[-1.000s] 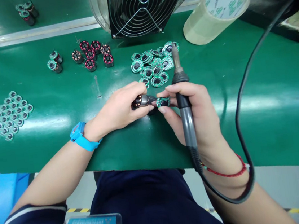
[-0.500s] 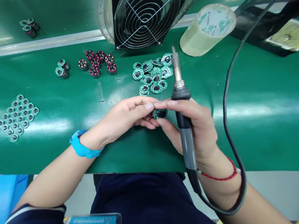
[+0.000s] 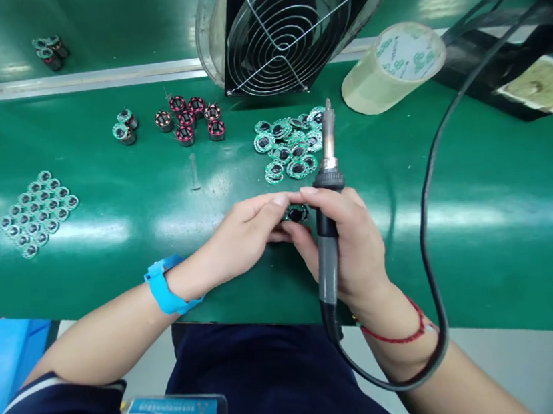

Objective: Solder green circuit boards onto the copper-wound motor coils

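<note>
My left hand [image 3: 254, 231], with a blue strap at its wrist, pinches a small round green circuit board [image 3: 297, 213] with a black centre. Whatever lies beneath this board is hidden by my fingers. A soldering iron [image 3: 329, 254] rests in my right hand [image 3: 352, 245], its metal tip pointing up and away from me. The thumb and forefinger of that same hand also reach the board's edge, and both hands meet there. Just beyond them lies a loose pile of round circuit boards [image 3: 294, 151].
Copper-wound motor stators [image 3: 188, 118] stand left of the pile, near a pair with boards on top [image 3: 124, 126]. A panel of round boards [image 3: 40, 212] lies far left. At the back are a fan [image 3: 281, 45], a tape roll [image 3: 393, 68] and a sponge holder [image 3: 538, 84].
The soldering iron has tilted, its handle end swinging left. My right hand has shifted slightly left around the board. The whole view has moved a little.
</note>
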`<state>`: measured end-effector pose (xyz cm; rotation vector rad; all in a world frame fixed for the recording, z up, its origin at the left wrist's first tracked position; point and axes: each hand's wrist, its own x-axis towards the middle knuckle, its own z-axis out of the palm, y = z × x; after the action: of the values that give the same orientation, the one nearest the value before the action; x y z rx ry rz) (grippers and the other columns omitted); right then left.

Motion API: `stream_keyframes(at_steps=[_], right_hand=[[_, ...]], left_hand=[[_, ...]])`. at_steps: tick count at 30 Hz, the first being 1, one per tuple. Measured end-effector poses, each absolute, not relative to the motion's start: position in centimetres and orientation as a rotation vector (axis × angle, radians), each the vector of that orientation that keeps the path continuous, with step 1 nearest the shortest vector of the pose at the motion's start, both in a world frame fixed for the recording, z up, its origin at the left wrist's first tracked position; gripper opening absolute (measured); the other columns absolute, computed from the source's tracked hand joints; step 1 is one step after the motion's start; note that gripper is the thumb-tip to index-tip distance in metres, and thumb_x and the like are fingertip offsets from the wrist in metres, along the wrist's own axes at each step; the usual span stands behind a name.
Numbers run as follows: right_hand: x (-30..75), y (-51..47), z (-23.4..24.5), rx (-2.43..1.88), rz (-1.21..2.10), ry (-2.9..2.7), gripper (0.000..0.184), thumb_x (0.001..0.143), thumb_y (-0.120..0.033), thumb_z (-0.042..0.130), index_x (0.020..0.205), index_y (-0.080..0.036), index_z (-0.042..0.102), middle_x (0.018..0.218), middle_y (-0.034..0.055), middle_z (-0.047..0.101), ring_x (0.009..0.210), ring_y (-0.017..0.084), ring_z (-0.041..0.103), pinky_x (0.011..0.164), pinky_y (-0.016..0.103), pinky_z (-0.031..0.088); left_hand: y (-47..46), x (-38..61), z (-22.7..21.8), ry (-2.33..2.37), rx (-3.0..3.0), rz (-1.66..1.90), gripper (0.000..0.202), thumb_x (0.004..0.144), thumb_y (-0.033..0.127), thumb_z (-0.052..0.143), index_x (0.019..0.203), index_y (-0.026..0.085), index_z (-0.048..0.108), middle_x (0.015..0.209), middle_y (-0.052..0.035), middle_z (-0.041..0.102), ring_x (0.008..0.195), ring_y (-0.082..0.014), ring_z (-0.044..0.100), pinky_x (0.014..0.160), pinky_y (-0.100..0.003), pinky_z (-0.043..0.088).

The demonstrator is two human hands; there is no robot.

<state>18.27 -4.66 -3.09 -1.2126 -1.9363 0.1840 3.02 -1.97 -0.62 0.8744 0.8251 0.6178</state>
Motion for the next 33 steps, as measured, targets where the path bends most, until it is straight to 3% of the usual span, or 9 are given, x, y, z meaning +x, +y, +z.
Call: stream_keyframes(at_steps=[3,8,12,15,19,23,29,33], right_hand=[[18.3,-4.7,-3.1,-1.178,0.183,-1.984,0.055,0.085,-0.022,0.062,0.135,-0.032,0.042,0.093,0.0050,0.067,0.079,0.023,0.061,0.062,0.038,0.052],[19.0,-5.1,-3.7,-1.132,0.278,-1.909,0.071,0.076,-0.021,0.073,0.140,-0.030,0.041,0.122,0.0103,0.066,0.102,0.029,0.065,0.077,0.047,0.056],[19.6,-5.2,-4.1,-1.137,0.351,-1.751,0.072,0.076,-0.016,0.071,0.140,-0.032,0.044,0.124,0.0085,0.065,0.102,0.028,0.066,0.076,0.047,0.057],[19.7,-5.2,-4.1,-1.144,0.375,-1.706,0.071,0.077,-0.014,0.070,0.140,-0.033,0.044,0.124,0.0076,0.065,0.100,0.026,0.067,0.074,0.045,0.058],[19.6,-5.3,-4.1,-1.189,0.370,-1.708,0.066,0.078,-0.017,0.069,0.138,-0.032,0.045,0.123,0.0070,0.065,0.099,0.026,0.067,0.075,0.044,0.058],[19.6,-5.4,-4.1,-1.210,0.374,-1.689,0.064,0.079,-0.017,0.068,0.137,-0.032,0.046,0.121,0.0074,0.066,0.100,0.026,0.067,0.075,0.044,0.058],[19.8,-5.5,-4.3,-1.213,0.370,-1.699,0.061,0.079,-0.016,0.067,0.135,-0.030,0.047,0.120,0.0071,0.066,0.101,0.025,0.066,0.077,0.043,0.058],[19.9,-5.5,-4.5,-1.211,0.362,-1.702,0.061,0.079,-0.017,0.067,0.134,-0.031,0.047,0.121,0.0062,0.066,0.103,0.025,0.066,0.077,0.042,0.058]], left_hand=[[-1.5,2.9,-0.4,0.868,0.977,0.586,0.007,0.090,0.016,0.051,0.093,0.014,0.057,0.077,0.0006,0.059,0.075,-0.0072,0.059,0.074,-0.021,0.051],[2.3,-1.2,0.4,1.237,1.409,0.707,0.018,0.076,0.007,0.056,0.091,0.016,0.052,0.080,-0.0002,0.063,0.067,-0.0087,0.057,0.064,-0.025,0.047],[5.6,-7.2,1.0,1.741,1.641,0.590,0.014,0.071,0.007,0.059,0.083,0.015,0.060,0.072,-0.0009,0.062,0.060,-0.0105,0.053,0.059,-0.029,0.044],[6.5,-10.3,1.3,1.991,1.434,0.486,0.019,0.072,0.008,0.063,0.085,0.016,0.053,0.067,-0.0006,0.060,0.057,-0.0137,0.056,0.058,-0.033,0.046],[6.6,-11.8,1.3,2.154,1.375,0.560,0.018,0.081,0.015,0.063,0.077,0.018,0.045,0.069,-0.0015,0.057,0.071,-0.0162,0.059,0.071,-0.040,0.050],[6.6,-11.3,0.7,2.375,1.656,0.768,0.021,0.080,0.019,0.068,0.086,0.017,0.048,0.104,-0.0061,0.050,0.100,-0.0215,0.050,0.095,-0.047,0.043],[7.3,-8.0,-2.0,2.063,2.247,0.662,0.027,0.079,0.013,0.062,0.105,0.018,0.059,0.112,-0.0118,0.049,0.113,-0.0328,0.044,0.098,-0.050,0.037],[7.8,-7.6,-3.6,2.082,2.206,0.701,0.017,0.077,0.014,0.063,0.093,0.016,0.060,0.105,-0.0124,0.054,0.109,-0.0344,0.048,0.096,-0.053,0.039]])
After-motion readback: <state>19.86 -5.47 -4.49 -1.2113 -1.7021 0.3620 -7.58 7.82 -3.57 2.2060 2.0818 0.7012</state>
